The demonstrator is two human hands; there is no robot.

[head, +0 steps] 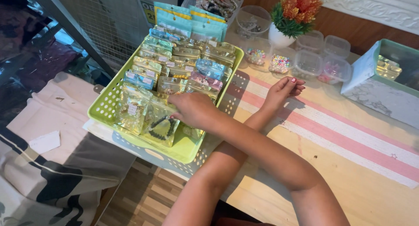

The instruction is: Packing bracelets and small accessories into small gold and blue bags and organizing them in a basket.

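Crosswise, the arms overlap: the right hand reaches into the green basket, fingers curled together on a clear packet holding a dark bracelet, near the basket's front rim. The left hand rests flat on the table, fingers loosely apart, bead tubs just beyond its fingertips; bare tabletop lies behind it.

Clear packet holding dark bead bracelet, propped tilted at near end of green basket, front of packed rows.
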